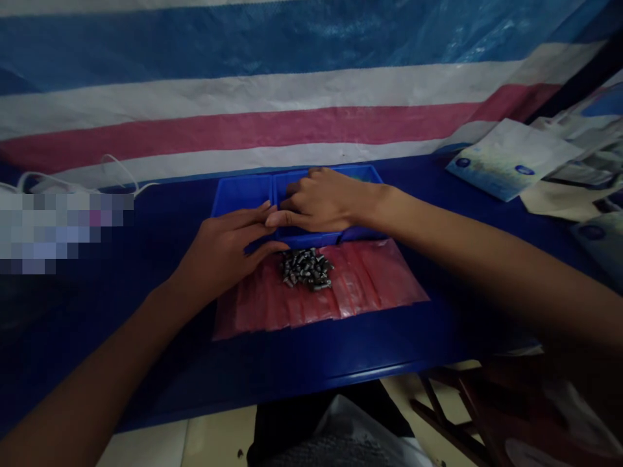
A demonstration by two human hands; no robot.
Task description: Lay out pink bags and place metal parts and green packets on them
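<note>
On a blue counter point(195, 383), a small heap of dark metal screws point(305, 267) is set out on a row of overlapping red plastic bags point(384, 275), just in front of the blue bins. The left hand point(219, 250) is laid over the front of the left bin point(242, 193), with its fingers stretched forward and its thumb pointed towards the near edge of the bins, close to the heap; its grip is held wide, with a clear gap between thumb and fingers. The right hand point(321, 201) is lowered over the right bin point(311, 240), by which it is partly framed; its fingers are bent down into the bin and its thumb is turned towards the left fingertips, so that the two hands are brought together near the wall between the bins. Whether anything is held in the right grip cannot be told, since the ends of its fingers are hidden. Behind the counter, a striped sheet point(292, 87) in blue, white and red is hung. At the far right, printed packets point(506, 159) are piled loosely; at the far left, white cords point(117, 162) are seen beside a patch that is blurred into squares. Below the near edge, a brown stool point(452, 402) is partly shown on the pale floor point(214, 434).
</note>
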